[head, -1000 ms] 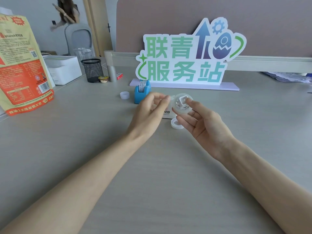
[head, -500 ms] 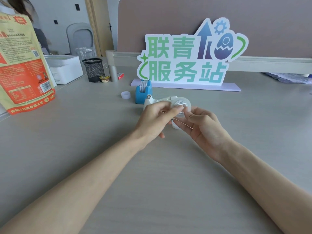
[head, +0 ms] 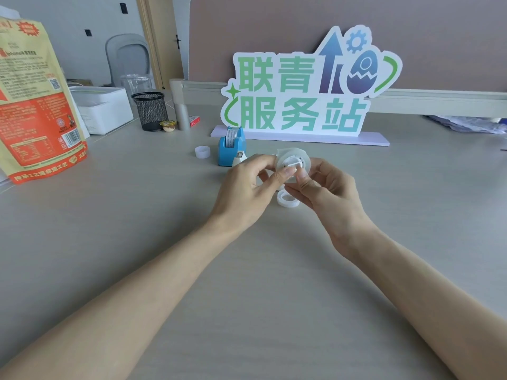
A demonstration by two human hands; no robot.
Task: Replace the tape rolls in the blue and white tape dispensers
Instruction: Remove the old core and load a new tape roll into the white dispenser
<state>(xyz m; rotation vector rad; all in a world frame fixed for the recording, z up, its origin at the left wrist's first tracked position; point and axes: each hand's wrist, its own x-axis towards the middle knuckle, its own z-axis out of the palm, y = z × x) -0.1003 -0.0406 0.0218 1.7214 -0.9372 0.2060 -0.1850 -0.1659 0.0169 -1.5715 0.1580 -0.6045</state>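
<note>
Both hands hold a clear tape roll (head: 293, 160) with a white hub above the desk. My right hand (head: 326, 187) supports it from the right, thumb on the hub. My left hand (head: 247, 187) pinches the roll's lower left edge. Behind the left hand, the white dispenser (head: 239, 158) shows only its cutter end. The blue dispenser (head: 232, 147) stands upright behind it with a printed tape roll inside. A second clear roll (head: 287, 200) lies flat on the desk under my right fingers. A small white core ring (head: 202, 152) sits left of the blue dispenser.
A large sign board (head: 301, 97) stands at the back centre. An orange and cream bag (head: 35, 105) stands at the left. A black mesh pen cup (head: 150, 111), a white box (head: 101, 108) and a small round yellow-topped item (head: 167, 125) are at the back left. Papers (head: 466, 123) lie far right.
My left hand closed in from open fingers and now pinches the tape roll together with the right hand. The roll sits slightly lower, in front of the white dispenser.
</note>
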